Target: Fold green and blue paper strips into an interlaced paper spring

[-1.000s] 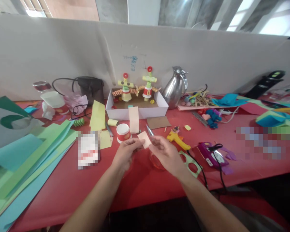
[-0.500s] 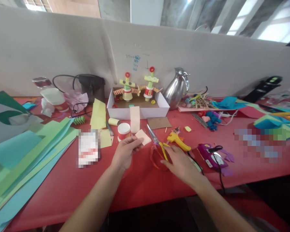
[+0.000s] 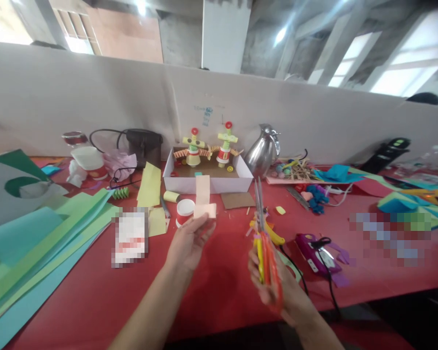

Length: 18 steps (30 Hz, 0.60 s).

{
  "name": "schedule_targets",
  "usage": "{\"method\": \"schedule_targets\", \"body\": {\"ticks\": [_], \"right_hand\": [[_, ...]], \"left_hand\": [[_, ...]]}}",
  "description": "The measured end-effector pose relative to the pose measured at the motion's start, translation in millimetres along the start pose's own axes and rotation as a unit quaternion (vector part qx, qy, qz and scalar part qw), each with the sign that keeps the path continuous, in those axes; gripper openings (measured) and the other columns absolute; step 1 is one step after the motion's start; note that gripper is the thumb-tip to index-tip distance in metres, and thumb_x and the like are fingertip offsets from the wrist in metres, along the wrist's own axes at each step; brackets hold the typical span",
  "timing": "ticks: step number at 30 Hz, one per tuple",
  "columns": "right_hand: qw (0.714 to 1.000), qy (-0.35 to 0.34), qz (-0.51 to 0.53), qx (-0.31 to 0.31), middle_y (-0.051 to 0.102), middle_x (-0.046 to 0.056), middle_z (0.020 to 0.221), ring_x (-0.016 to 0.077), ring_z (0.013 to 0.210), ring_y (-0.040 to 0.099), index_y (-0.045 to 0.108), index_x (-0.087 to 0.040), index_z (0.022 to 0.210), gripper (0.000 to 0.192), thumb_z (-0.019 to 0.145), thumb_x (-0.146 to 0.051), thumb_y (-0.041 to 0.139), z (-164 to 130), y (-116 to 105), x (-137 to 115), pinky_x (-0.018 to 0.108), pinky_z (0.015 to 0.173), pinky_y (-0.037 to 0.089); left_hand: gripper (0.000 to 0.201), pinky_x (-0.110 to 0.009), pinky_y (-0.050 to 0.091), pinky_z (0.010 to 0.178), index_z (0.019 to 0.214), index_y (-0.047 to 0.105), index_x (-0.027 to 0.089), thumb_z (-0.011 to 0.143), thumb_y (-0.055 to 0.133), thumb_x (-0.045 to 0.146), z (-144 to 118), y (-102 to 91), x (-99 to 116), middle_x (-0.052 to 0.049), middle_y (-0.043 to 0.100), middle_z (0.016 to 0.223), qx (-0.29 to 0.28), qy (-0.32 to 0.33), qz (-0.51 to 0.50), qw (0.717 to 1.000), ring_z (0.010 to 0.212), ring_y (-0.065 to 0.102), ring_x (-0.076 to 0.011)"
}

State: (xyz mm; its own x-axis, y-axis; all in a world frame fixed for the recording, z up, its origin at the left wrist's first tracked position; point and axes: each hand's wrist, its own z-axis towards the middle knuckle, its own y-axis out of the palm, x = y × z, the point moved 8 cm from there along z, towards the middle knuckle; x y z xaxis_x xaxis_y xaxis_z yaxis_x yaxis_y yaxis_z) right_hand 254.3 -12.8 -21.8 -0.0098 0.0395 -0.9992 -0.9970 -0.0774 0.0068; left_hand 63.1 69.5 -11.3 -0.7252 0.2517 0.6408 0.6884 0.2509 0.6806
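Observation:
Pinched in my left hand (image 3: 191, 239) is a small piece of pale peach paper (image 3: 205, 211), held above the table. Behind it a peach paper strip (image 3: 203, 188) leans against the white box (image 3: 208, 183). My right hand (image 3: 266, 282) grips a pair of scissors (image 3: 263, 243) with orange and yellow handles, raised with the blades pointing up and nearly together. A red-and-white paper cup (image 3: 185, 212) stands just left of the paper. Partly hidden behind the scissors lies a yellow glue gun (image 3: 275, 234).
Two paper figures (image 3: 193, 154) stand in the box. A steel jug (image 3: 261, 153) is to its right. Coloured paper sheets (image 3: 51, 238) cover the left side. A purple device with a black cord (image 3: 316, 253) lies to the right, and brown cardboard (image 3: 237, 200) in front of the box.
My right hand has picked the scissors up off the table and turned them blades up. My left hand has tilted the peach piece more upright. The camera view has tipped upward.

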Motion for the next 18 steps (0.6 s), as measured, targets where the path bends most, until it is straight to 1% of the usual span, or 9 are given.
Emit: {"method": "schedule_targets", "body": {"ticks": [1,3,5,7,8,11,13,15,18], "right_hand": [[1.000,0.006,0.009,-0.027,0.067,0.008,0.086,0.0227,0.066,0.062,0.059,-0.033,0.123,0.064,0.070,-0.070,0.066,-6,6,3,0.035,0.052,0.053],[0.998,0.017,0.014,-0.056,0.066,0.009,0.083,0.0263,0.066,0.063,0.060,-0.036,0.122,0.068,0.067,-0.076,0.063,-15,15,7,0.036,0.048,0.051],[0.998,0.011,0.006,-0.059,0.068,0.009,0.088,0.0308,0.074,0.066,0.057,-0.041,0.126,0.069,0.067,-0.074,0.065,-21,20,7,0.038,0.050,0.052],[0.998,0.002,-0.007,-0.059,0.069,0.010,0.101,0.0334,0.085,0.067,0.052,-0.045,0.134,0.069,0.071,-0.070,0.065,-27,26,6,0.042,0.059,0.055],[0.998,-0.003,-0.014,-0.058,0.068,0.010,0.109,0.0339,0.091,0.066,0.048,-0.045,0.138,0.071,0.073,-0.068,0.064,-29,29,5,0.044,0.066,0.056],[0.998,-0.020,-0.032,-0.057,0.060,0.012,0.128,0.0334,0.108,0.062,0.037,-0.039,0.148,0.080,0.077,-0.067,0.061,-31,35,2,0.047,0.088,0.053],[0.997,-0.034,-0.040,-0.060,0.057,0.012,0.132,0.0318,0.112,0.061,0.032,-0.035,0.151,0.085,0.078,-0.070,0.058,-30,38,0,0.046,0.095,0.050],[0.997,-0.036,-0.047,-0.052,0.056,0.012,0.133,0.0301,0.113,0.060,0.031,-0.034,0.152,0.083,0.080,-0.071,0.054,-27,38,0,0.043,0.097,0.050],[0.998,-0.029,-0.044,-0.023,0.058,0.012,0.132,0.0299,0.117,0.058,0.038,-0.031,0.149,0.078,0.082,-0.070,0.053,-25,36,-2,0.042,0.098,0.049]], "left_hand": [[0.011,-0.032,0.059,0.086,0.075,0.071,0.014,0.069,0.079,0.011,-4,4.3,1,-0.004,0.073,0.078,0.006,0.006,-0.017,1.000,0.077,0.070,-0.0138],[0.010,-0.035,0.058,0.088,0.075,0.070,0.014,0.070,0.079,0.012,-13,14.0,2,-0.004,0.073,0.080,0.012,0.025,-0.042,0.999,0.080,0.070,-0.0147],[0.012,-0.036,0.058,0.090,0.073,0.069,0.015,0.069,0.080,0.012,-23,24.0,3,-0.004,0.073,0.081,0.012,0.044,-0.060,0.997,0.083,0.070,-0.0155],[0.015,-0.036,0.057,0.089,0.072,0.068,0.015,0.067,0.082,0.013,-32,32.4,1,-0.004,0.073,0.081,0.011,0.043,-0.068,0.997,0.085,0.070,-0.0164],[0.016,-0.035,0.058,0.088,0.071,0.068,0.016,0.066,0.082,0.013,-35,35.4,0,-0.004,0.073,0.081,0.012,0.040,-0.067,0.997,0.084,0.071,-0.0165],[0.019,-0.027,0.057,0.073,0.071,0.067,0.016,0.063,0.084,0.015,-40,40.5,-4,-0.003,0.074,0.081,0.016,0.033,-0.048,0.998,0.077,0.071,-0.0146],[0.020,-0.023,0.054,0.064,0.072,0.068,0.016,0.062,0.085,0.017,-41,42.4,-7,-0.003,0.074,0.082,0.011,0.035,-0.036,0.999,0.074,0.070,-0.0135],[0.020,-0.022,0.054,0.066,0.070,0.068,0.015,0.061,0.086,0.018,-42,43.6,-10,-0.004,0.075,0.082,0.001,0.040,-0.037,0.999,0.076,0.070,-0.0140],[0.020,-0.024,0.056,0.076,0.067,0.067,0.015,0.060,0.086,0.016,-44,43.8,-15,-0.004,0.074,0.079,-0.009,0.052,-0.053,0.997,0.078,0.071,-0.0142]]}}
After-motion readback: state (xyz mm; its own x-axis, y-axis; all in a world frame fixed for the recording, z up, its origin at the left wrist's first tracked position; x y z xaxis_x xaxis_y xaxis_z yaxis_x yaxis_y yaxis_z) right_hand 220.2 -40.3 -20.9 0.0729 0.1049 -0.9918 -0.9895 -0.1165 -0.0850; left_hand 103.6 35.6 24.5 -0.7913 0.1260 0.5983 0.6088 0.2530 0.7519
